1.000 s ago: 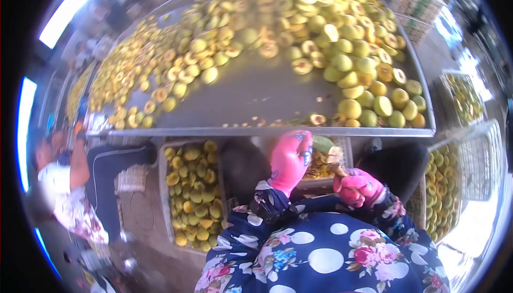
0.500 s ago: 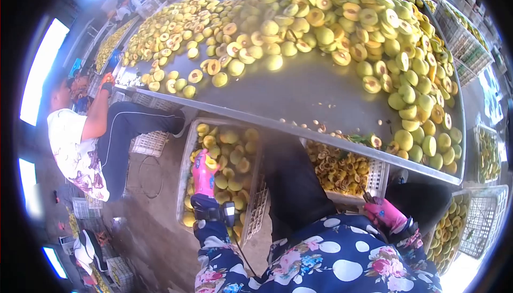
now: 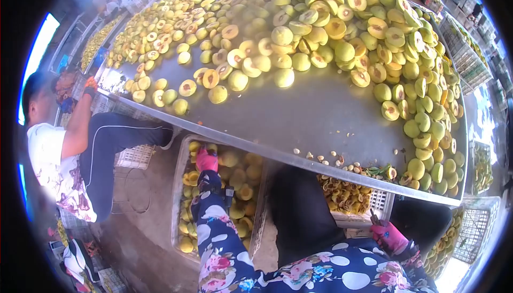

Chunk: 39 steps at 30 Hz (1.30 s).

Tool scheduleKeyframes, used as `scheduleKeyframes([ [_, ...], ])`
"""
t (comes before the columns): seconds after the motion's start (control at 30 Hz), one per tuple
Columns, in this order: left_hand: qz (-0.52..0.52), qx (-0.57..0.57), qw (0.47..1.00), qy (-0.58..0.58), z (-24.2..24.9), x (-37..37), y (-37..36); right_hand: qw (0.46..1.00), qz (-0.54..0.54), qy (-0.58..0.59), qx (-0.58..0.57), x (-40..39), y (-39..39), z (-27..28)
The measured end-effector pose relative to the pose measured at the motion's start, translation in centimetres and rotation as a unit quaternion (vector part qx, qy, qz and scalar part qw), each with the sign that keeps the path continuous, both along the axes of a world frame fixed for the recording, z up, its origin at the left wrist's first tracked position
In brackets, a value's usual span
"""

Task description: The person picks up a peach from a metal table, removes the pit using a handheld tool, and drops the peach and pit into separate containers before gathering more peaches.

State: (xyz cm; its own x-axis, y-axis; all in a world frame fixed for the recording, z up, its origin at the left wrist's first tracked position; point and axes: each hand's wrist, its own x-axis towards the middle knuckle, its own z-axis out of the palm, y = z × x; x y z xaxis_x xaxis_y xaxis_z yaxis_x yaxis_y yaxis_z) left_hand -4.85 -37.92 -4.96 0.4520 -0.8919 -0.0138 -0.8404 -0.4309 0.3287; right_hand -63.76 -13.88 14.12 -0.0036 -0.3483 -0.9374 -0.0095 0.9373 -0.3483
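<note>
My left hand (image 3: 207,160), in a pink glove, reaches down into the far end of a plastic crate (image 3: 176,197) of yellow-green peaches (image 3: 245,192). Its fingers are hidden from above, with peach pieces right at the fingertips. Low beside my right thigh, my right hand (image 3: 391,237), also pink-gloved, is closed around a slim dark tool (image 3: 374,217) that points up and away. Close past that tool stands a white crate (image 3: 380,203) of browned fruit scraps (image 3: 342,194), partly under the table edge.
A metal table (image 3: 299,114) bears heaped halved peaches (image 3: 320,36), with small pits (image 3: 323,159) near its front edge. At the left sits a person (image 3: 59,165) at the same table. More crates (image 3: 475,229) stand at the right.
My left hand has gone farther forward and down into the crate; the peach piece seen in it before no longer shows. My right hand keeps the tool, and the view has shifted.
</note>
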Motion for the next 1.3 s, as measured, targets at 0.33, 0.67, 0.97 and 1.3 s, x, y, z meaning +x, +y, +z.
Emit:
scheduleKeyframes([
  [0.33,-0.032,0.116,0.986,-0.118,0.8,0.4,-2.3,0.999,0.05,0.0,0.007,-1.2,0.7,-2.7],
  [0.67,0.058,0.054,0.963,0.26,21.3,-9.2,2.9,0.997,0.034,-0.057,-0.039,-3.5,1.5,-2.8],
  [0.97,-0.424,-0.002,0.86,0.283,26.3,-40.4,-4.8,0.984,0.069,-0.087,-0.14,-5.2,2.5,-2.5],
  [1.3,-0.275,0.174,0.857,0.4,19.9,-53.3,-6.7,0.966,-0.056,-0.17,-0.184,-7.0,3.6,2.0],
])
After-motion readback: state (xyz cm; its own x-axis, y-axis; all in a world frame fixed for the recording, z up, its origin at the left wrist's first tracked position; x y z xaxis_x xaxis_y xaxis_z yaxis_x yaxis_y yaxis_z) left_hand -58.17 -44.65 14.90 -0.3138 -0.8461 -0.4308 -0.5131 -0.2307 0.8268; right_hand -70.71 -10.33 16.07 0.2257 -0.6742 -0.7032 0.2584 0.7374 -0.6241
